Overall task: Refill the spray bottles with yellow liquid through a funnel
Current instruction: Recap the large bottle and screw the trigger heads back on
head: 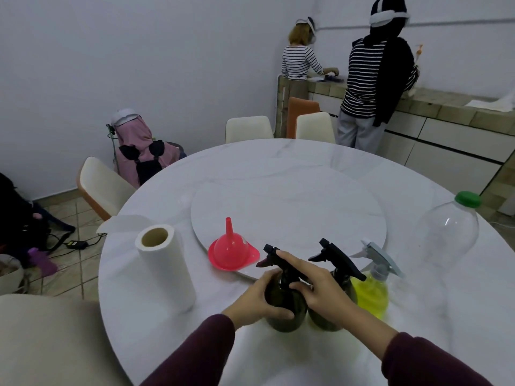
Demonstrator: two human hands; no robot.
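Two hands on nearest dark spray bottle point(281, 305), just behind red funnel point(232, 253): left hand point(257, 299) wraps body steadying; right hand point(312, 285) pinches collar, forefinger straight, likely unscrewing.

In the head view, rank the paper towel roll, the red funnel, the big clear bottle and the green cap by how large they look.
1. Paper towel roll and big clear bottle: look alike, and the roll stands nearer, so unranked.
2. Red funnel.
3. Green cap.
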